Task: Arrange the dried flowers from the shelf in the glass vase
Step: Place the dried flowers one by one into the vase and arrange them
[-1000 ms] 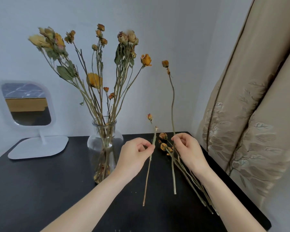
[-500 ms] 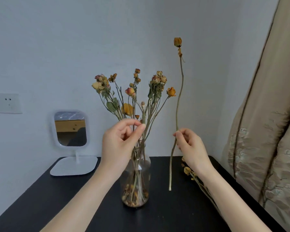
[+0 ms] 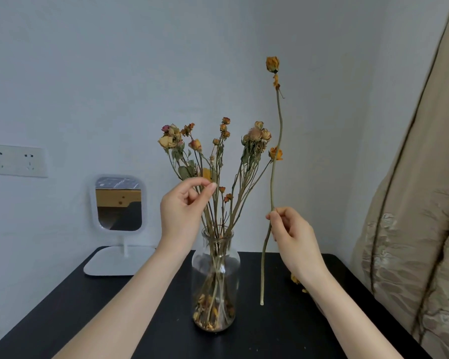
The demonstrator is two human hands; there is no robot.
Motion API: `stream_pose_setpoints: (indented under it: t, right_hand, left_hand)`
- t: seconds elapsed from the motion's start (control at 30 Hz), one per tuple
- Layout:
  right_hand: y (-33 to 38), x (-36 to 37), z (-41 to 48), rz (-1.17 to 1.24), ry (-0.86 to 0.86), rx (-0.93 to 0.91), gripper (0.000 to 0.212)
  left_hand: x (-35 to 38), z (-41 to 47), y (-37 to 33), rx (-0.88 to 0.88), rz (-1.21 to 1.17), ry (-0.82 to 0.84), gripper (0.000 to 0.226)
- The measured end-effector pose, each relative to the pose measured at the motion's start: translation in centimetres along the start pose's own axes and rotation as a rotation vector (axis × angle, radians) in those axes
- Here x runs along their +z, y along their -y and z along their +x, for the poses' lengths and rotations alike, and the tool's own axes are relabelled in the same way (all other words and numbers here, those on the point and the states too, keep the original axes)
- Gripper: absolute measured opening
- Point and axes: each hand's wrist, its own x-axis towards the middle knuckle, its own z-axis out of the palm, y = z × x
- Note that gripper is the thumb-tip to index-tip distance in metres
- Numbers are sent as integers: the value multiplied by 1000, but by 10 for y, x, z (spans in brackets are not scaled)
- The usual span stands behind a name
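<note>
A clear glass vase (image 3: 215,265) stands on the black table (image 3: 283,332) and holds a bunch of dried roses (image 3: 218,151). My left hand (image 3: 184,211) is raised just left of the bunch, above the vase mouth. Its thumb and forefinger pinch a thin short stem (image 3: 214,174) that stands among the others. My right hand (image 3: 292,237) pinches a long dried rose stem (image 3: 275,161) to the right of the vase and holds it upright. That stem's lower end hangs just above the table. A few more dried flowers (image 3: 295,279) lie on the table behind my right wrist, mostly hidden.
A white standing mirror (image 3: 119,203) sits at the table's back left. A wall socket (image 3: 13,160) is on the left wall. A beige curtain (image 3: 412,229) hangs close along the table's right edge.
Both hands rose from the table. My left hand carried the short stem over the vase and into the bunch. My right hand lifted the long stem upright beside the vase.
</note>
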Motion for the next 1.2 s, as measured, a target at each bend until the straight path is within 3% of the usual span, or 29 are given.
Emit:
stream_pose_setpoints:
  t: [0.17, 0.3, 0.53, 0.73, 0.93, 1.07, 1.2]
  right_hand:
    - [-6, 1, 0, -14, 7, 21, 12]
    - [-9, 3, 0, -25, 29, 27, 12]
    - [-13, 2, 0, -40, 38, 36, 11]
    - [-15, 6, -3, -53, 52, 45, 10]
    - [-16, 7, -3, -51, 55, 38, 10]
    - [-11, 8, 2, -25, 47, 30, 11]
    - [2, 11, 15, 19, 23, -2, 13]
  left_hand:
    - [3, -8, 22, -29, 86, 14, 17]
    - [8, -16, 35, 14, 300, 27, 3]
    - [17, -17, 47, 22, 616, 139, 10]
    - [15, -26, 55, -62, 711, 210, 16]
    - [-6, -48, 65, 27, 641, 160, 10]
    - [-20, -59, 89, -226, 456, 169, 45]
    - [-18, -44, 101, -507, 247, 435, 72]
